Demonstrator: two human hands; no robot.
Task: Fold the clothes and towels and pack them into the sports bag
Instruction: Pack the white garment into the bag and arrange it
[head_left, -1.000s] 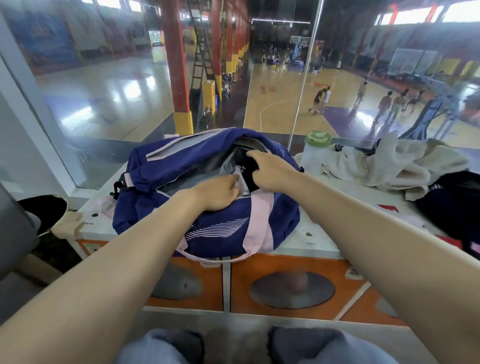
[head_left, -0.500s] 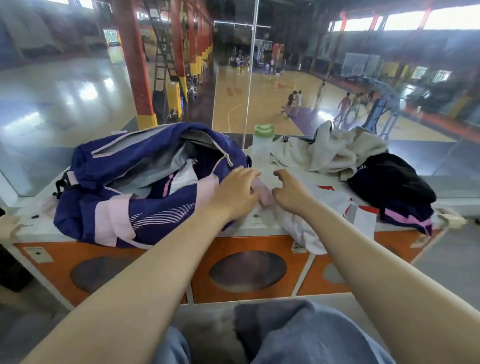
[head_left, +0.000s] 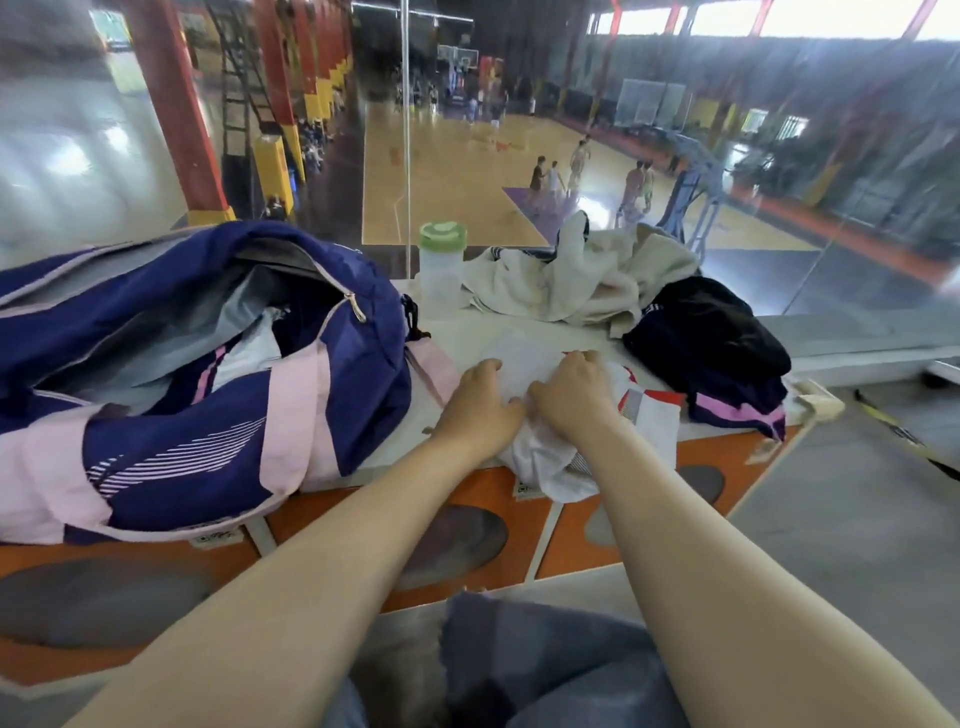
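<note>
A navy and pink sports bag (head_left: 218, 395) lies unzipped on the left of the white counter top (head_left: 457, 332), with folded cloth inside. To its right a white garment with red trim (head_left: 644, 421) lies crumpled at the counter's front edge, partly hanging over. My left hand (head_left: 478, 410) and my right hand (head_left: 571, 395) rest side by side on that garment, fingers curled into the cloth. Behind them lies a heap of cream towels (head_left: 582, 280). A dark garment with pink stripes (head_left: 717, 353) is piled at the right end.
A clear bottle with a green lid (head_left: 440, 270) stands between the bag and the towels. The counter's front is orange with round dark panels (head_left: 452, 540). Glass behind it overlooks a basketball court with people. My knees are at the bottom.
Both hands left the bag's opening and moved right onto the white garment. The view swung right, so the bag now sits further left.
</note>
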